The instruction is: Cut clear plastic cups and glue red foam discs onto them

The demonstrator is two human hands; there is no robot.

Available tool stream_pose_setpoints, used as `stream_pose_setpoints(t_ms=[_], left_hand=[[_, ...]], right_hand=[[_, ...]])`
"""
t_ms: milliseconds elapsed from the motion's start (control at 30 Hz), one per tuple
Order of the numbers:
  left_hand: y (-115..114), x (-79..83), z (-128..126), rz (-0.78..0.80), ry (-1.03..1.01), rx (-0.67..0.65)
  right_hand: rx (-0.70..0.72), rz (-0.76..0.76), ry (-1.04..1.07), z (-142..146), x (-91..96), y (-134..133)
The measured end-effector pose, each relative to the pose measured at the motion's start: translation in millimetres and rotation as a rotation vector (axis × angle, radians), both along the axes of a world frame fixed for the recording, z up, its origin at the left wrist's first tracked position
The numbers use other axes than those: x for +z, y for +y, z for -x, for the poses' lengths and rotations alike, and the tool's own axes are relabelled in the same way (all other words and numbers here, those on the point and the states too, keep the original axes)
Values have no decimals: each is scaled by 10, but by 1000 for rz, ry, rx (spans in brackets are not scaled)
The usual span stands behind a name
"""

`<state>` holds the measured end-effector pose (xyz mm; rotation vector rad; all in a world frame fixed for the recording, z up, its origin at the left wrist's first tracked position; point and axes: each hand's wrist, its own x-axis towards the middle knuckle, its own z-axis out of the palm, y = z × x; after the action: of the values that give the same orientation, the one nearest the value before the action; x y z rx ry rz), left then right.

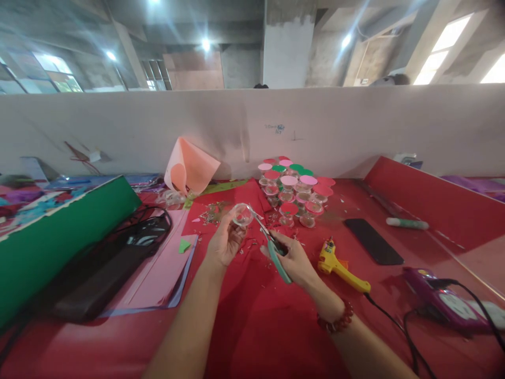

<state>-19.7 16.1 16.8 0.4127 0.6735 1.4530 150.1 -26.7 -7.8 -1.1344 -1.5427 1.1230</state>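
Between the fingers of my left hand (228, 239) is a small clear plastic cup (243, 215), its round opening turned toward me. My right hand (292, 259) grips a pair of scissors with green handles (278, 261). The blades reach up and left to the right edge of the cup; whether they touch it I cannot tell. Under both hands lies red paper (252, 310) strewn with small scraps (215, 213). Just behind my right hand stand several clear cups topped with red, pink and green discs (289, 180).
On the right lie a yellow glue gun (343, 267) with its cord, a black phone (373, 241) and a purple power strip (444, 302). Pink sheets (158, 279), a black bag (114, 268) and a green board (67, 242) occupy the left. A white partition (221, 126) closes off the back.
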Motion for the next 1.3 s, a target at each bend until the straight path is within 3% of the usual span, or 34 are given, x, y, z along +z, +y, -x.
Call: stream_pose_setpoints(t_ms=[100, 233, 533, 900, 1067, 1300], left_hand=[[1, -12, 6, 0, 2, 2], [0, -19, 13, -21, 3, -12], [3, -34, 25, -2, 18, -8], [27, -63, 41, -35, 50, -10], [34, -52, 43, -25, 45, 8], [38, -34, 68, 17, 0, 24]], right_hand=[[-169, -191, -320, -4, -44, -5], [-328, -357, -542, -18, -99, -7], [-271, -360, -610, -54, -183, 22], [-144, -292, -518, -48, -153, 12], [-36, -207, -330, -24, -139, -2], [147, 23, -15, 2, -17, -14]])
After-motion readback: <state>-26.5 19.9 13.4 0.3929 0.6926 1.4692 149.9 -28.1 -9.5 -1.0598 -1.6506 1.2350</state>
